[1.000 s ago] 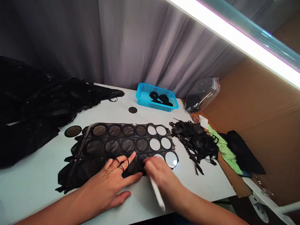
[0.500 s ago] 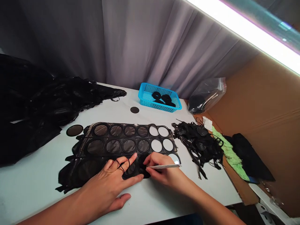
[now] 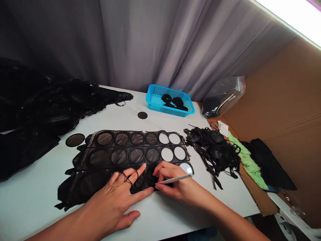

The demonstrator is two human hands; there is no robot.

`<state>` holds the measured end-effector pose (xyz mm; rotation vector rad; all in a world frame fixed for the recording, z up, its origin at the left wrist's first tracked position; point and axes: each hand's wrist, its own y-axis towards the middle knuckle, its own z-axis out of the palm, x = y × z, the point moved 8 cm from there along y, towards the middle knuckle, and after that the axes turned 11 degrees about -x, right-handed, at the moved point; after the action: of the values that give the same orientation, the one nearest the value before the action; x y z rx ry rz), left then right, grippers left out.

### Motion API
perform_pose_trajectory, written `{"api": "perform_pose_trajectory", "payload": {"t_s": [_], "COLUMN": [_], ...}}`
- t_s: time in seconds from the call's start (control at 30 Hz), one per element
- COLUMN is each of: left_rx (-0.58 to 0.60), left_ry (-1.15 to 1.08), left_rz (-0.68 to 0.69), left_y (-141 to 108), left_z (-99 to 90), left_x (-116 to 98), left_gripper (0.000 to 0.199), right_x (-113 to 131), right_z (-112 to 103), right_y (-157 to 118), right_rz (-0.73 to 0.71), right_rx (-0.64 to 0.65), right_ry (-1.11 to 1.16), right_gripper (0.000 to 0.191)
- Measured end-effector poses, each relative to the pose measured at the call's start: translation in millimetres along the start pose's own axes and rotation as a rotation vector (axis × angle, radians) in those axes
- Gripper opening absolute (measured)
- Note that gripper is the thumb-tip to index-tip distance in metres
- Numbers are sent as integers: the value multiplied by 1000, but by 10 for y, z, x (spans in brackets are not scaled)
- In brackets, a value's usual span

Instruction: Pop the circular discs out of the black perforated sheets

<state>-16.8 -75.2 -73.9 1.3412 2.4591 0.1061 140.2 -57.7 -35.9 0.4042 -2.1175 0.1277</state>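
Observation:
A black rubber-like sheet [image 3: 125, 147] with rows of round cells lies on the white table. Most cells are filled with dark discs, while several at the right end show white through. My left hand [image 3: 122, 190] lies spread on the near row, fingers apart, with thin black rings looped over its fingers. My right hand [image 3: 173, 180] pinches a thin, flat, silvery tool [image 3: 175, 179] slanting up to the right; its exact kind is unclear. The tool's lower end is at a near-row cell just right of my left fingertips, and my right fingers partly cover that cell.
Black scraps [image 3: 215, 150] are heaped at the right. Behind stands a blue basket [image 3: 167, 110] holding black rings. Loose dark discs [image 3: 142, 115] lie on the table [image 3: 120, 115]. Large black sheeting [image 3: 50, 107] covers the left. A clear bag [image 3: 223, 97] and green cloth [image 3: 247, 159] sit near cardboard [image 3: 283, 100].
The tool in my right hand has tilted slightly, its near end now lower. My left hand stays on the sheet. The camera view has shifted a little.

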Motion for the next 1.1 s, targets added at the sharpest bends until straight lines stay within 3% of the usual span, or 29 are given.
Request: {"api": "perform_pose_trajectory", "payload": {"t_s": [0.1, 0.23, 0.3, 0.37, 0.5, 0.57, 0.67, 0.8, 0.87, 1.1], "left_rx": [0, -14, -22, -31, -36, -47, -50, -53, -49, -82], "left_ry": [4, -11, -9, 2, -3, -7, 2, 83, 101, 84], "left_rz": [9, 36, 34, 31, 40, 41, 51, -17, -32, -56], "left_y": [5, 28, 34, 29, -13, -15, 64, 285, 356, 309], "left_z": [-17, -62, -70, -65, -41, -54, -98, -166, -165, -124], "left_x": [-9, -24, -17, -9, -15, -17, -19, 92, 149, 232], "left_gripper": [73, 70, 70, 73, 79, 79, 78, 68, 59, 66], "right_x": [58, 172, 153, 30, -331, -378, -299, -143, -119, -150], "right_z": [94, 299, 250, -15, -783, -1005, -938, -400, -220, -166], "right_y": [-60, -196, -194, -119, 43, 124, 303, 504, 533, 524], "right_rz": [-80, -259, -272, -172, 137, 167, 89, -56, -91, -93], "right_rx": [-11, -85, -162, -301, -587, -657, -577, -250, -153, -74], "right_ry": [-105, -435, -484, -448, -319, -261, -184, -160, -122, 58], "right_gripper": [13, 11, 13, 15, 14, 16, 17, 10, 8, 26]}}
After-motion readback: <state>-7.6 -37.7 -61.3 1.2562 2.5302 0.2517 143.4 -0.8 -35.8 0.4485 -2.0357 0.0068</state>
